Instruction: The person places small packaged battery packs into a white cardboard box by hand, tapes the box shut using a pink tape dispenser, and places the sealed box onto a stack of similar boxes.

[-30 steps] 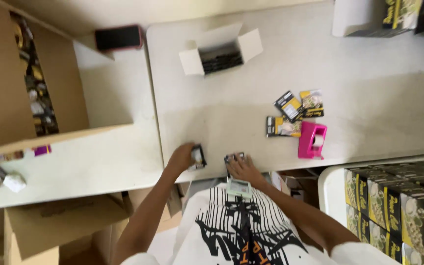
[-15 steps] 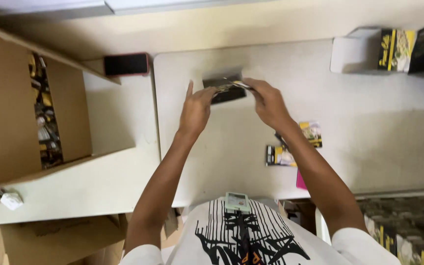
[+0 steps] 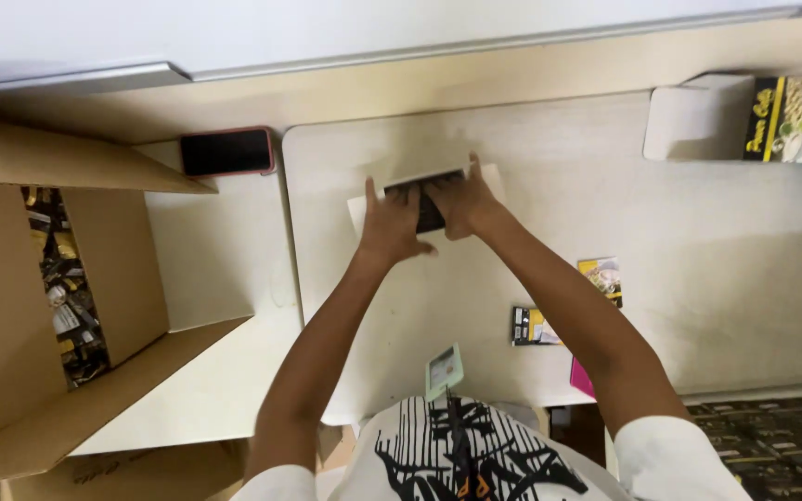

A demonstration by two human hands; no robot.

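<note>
L hand (image 3: pixel 392 223) & R hand (image 3: pixel 461 199) flat, fingers apart, over white box (image 3: pixel 359 209) w/ dark packets (image 3: pixel 429 215)

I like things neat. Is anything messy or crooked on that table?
A little. Two small packets lie loose and askew beside the right arm, and a pink thing sits at the table edge. Nothing looks spilled or broken.

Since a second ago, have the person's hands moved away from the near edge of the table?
Yes. The left hand and right hand have gone from the table's near edge out to the small white box farther up it.
</note>
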